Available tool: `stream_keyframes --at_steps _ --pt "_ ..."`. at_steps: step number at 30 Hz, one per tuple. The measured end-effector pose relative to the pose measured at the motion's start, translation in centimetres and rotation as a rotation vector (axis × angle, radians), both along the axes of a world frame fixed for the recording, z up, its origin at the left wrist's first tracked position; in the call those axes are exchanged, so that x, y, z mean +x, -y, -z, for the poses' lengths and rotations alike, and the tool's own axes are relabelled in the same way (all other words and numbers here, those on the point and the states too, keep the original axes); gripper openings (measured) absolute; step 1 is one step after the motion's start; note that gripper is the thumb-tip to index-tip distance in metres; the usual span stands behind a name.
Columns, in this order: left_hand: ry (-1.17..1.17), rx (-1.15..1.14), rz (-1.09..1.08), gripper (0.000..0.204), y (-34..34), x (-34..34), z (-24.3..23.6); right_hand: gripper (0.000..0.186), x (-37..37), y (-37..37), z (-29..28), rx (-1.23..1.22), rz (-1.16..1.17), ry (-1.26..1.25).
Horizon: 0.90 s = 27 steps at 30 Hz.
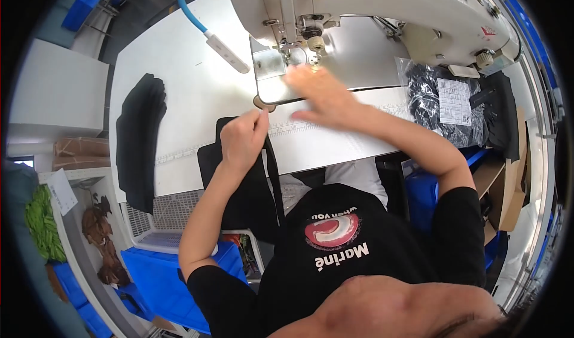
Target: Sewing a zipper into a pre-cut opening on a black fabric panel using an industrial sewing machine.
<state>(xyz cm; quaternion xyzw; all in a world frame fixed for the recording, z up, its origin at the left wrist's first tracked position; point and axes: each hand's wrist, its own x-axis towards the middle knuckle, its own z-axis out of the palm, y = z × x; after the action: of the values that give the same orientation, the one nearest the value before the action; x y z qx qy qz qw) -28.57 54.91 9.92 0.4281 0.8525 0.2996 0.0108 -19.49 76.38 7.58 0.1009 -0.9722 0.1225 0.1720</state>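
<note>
A white sewing machine stands at the back of the white table, and its lamp lights the needle area and the metal plate. My right hand reaches over the front of that plate, just short of the presser foot. It is blurred, with its thumb away from the fingers and nothing visible in it. My left hand is closed at the near side of the table, on a black fabric piece that hangs over the edge toward my lap. What lies inside the fist is hidden.
A stack of black fabric pieces lies on the table's left side. A clear plastic bag with black contents and black fabric sit at the right. Below the left edge are a white basket and a blue bin.
</note>
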Motion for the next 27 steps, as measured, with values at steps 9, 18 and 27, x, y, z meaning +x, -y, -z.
stream_keyframes --at_steps 9,18,27 --pt "-0.182 -0.021 -0.039 0.016 1.9 -1.1 -1.9 0.067 -0.5 -7.4 -0.1 0.127 0.214 -0.01" --pt "0.197 0.293 0.145 0.029 -0.6 -4.8 -0.3 0.066 -2.3 -7.4 0.7 0.099 0.269 -0.061" --pt "0.402 0.289 0.211 0.03 -7.4 -6.4 0.9 0.088 -1.8 -5.3 -0.3 -0.042 0.318 0.064"
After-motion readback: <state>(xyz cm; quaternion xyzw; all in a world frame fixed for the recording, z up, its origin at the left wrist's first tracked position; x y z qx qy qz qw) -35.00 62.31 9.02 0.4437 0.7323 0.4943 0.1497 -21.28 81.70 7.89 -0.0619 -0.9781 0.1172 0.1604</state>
